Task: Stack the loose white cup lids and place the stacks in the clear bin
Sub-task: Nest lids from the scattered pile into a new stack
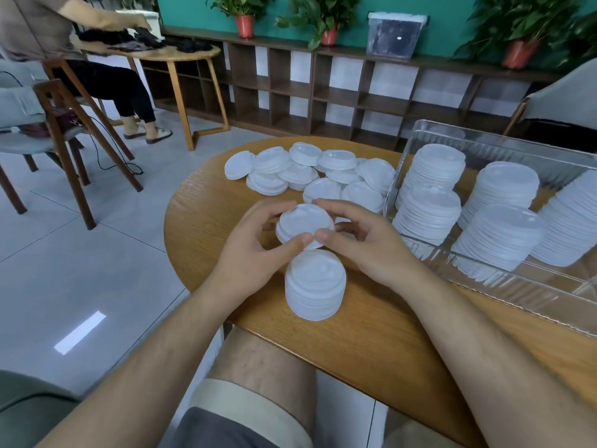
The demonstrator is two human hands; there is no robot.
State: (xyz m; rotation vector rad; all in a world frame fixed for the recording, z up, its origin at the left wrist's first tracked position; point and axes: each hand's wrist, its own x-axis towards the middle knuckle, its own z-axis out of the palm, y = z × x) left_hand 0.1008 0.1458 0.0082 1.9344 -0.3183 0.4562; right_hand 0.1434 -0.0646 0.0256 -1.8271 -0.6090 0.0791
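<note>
Round wooden worktop (371,334) standing on grey tiled floor (80,270). Teal wall, low dark shelf (323,92) and potted plants (245,14) lining back of room. Another person (97,59) sitting at second table (181,56), far left.

Left hand (258,250) and right hand (361,240) both curling round small lid stack (305,223), thumbs and fingers gripping its rim. It is hovering over taller stack (315,284) standing near worktop edge; contact between them unclear.

Loose lids (310,173) lying overlapped at far side. Clear bin (533,295) sitting at right, holding at least 5 tall stacks (433,176).
</note>
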